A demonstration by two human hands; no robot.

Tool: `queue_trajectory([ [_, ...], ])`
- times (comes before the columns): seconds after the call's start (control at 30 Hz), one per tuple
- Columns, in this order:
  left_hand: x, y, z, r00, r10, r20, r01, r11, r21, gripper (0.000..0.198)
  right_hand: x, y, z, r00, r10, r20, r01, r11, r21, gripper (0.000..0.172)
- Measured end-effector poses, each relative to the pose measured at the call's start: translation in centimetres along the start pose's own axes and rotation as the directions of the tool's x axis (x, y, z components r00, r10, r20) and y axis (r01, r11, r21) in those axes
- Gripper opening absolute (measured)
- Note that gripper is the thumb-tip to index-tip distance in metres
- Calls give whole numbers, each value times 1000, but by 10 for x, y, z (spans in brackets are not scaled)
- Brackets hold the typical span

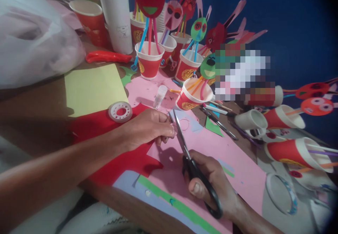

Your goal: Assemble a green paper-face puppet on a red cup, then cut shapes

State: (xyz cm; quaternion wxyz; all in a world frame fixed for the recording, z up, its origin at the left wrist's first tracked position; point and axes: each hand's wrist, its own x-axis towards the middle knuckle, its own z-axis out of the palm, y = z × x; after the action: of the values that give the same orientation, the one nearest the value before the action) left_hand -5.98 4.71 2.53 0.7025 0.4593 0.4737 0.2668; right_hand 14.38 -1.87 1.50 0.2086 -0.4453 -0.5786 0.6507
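Note:
Black-handled scissors (202,179) are in my right hand (220,183), with thumb and fingers through the loops. Their blades stand slightly apart and point up and away from me. My left hand (150,125) pinches a small pink paper piece (173,130) beside the blades. Below both hands lies a large pink paper sheet (235,153). Just beyond the blades is a pale purple scrap (196,125), near a thin circle outline. A red sheet (116,156) spreads under my left forearm, and a roll of clear tape (120,112) rests on its far edge.
Red-and-white paper cups (151,63) with straw-and-paper figures stand along the back and right. A white plastic bag (34,40) bulges at left, near a yellow sheet (92,89) and a red-handled tool (108,56). Pens (220,123) and a tape ring (281,193) lie right.

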Motion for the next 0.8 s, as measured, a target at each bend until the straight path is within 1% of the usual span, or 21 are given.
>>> queue_trajectory([
  [0.23,1,0,-1,1000,-16,11,16,1000,-19,12,0,0,-1,1000,6,3,-6,1000,-23,40],
  [0.53,-1,-8,2,999,4,39,-1,995,-95,18,1,0,2,999,-6,-41,8,998,64,42],
  [0.67,-1,-9,3,999,33,20,-30,991,-127,18,1,1,3,998,-13,-57,17,997,75,43],
  [0.8,0,-8,2,999,54,-1,-54,988,-144,16,0,1,3,1000,-7,-27,9,997,72,43],
])
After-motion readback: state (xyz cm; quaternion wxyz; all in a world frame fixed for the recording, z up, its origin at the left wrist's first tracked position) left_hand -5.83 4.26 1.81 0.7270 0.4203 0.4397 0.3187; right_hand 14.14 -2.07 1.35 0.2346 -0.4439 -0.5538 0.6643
